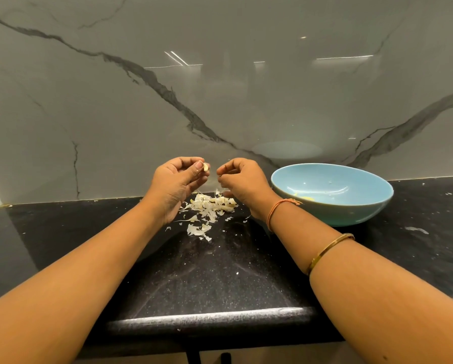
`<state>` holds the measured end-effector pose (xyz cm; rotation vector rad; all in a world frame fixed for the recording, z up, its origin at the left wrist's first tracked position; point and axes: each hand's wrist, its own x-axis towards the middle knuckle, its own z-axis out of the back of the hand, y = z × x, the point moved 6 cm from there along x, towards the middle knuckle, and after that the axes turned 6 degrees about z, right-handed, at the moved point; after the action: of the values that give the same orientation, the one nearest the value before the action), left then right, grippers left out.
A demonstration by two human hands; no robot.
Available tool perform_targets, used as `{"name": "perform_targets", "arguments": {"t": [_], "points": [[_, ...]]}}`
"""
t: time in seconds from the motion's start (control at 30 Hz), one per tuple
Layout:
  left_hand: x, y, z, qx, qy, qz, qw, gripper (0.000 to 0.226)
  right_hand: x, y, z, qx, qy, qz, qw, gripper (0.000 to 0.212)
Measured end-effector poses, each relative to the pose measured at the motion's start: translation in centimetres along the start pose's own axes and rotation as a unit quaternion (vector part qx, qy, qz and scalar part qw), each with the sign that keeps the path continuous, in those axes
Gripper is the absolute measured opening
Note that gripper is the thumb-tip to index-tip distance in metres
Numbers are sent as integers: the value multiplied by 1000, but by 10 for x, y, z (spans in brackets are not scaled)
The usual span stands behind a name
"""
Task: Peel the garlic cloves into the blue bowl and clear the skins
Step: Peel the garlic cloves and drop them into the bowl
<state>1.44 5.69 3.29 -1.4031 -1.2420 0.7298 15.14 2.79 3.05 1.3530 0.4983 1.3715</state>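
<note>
Near the black stone counter's (193,271) back edge, our left hand (178,179) pinches the small pale garlic clove (206,166); our right hand (242,182), fingers curled, seemingly empty, sits between it and the round light-blue bowl (351,214).

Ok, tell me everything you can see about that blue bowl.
The blue bowl is light blue, glossy, ceramic-looking, wide and round. It stands upright on the black counter, near the marble wall, right of the garlic skins. Inside, low against the near wall, lie a few pale yellow pieces, probably peeled cloves, partly hidden by the rim. The right wrist crosses its left edge in view; contact cannot be told.
</note>
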Motion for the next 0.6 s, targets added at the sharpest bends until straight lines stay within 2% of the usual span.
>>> {"name": "perform_targets", "arguments": {"t": [0.13,0.33,0.47,0.6], "points": [[1,0,2,29,-13,-16,999,7,-4,6,-3,26,14,16,999,9],[-1,-1,1,74,-26,-45,996,5,-7,14,-7,56,41,49,996,21],[0,-1,1,101,-24,-53,993,5,-6,12,-4,80,22,50,995,9],[0,0,1,96,-17,-39,994,6,-7,12,-4,154,27,30,987,3]]}}
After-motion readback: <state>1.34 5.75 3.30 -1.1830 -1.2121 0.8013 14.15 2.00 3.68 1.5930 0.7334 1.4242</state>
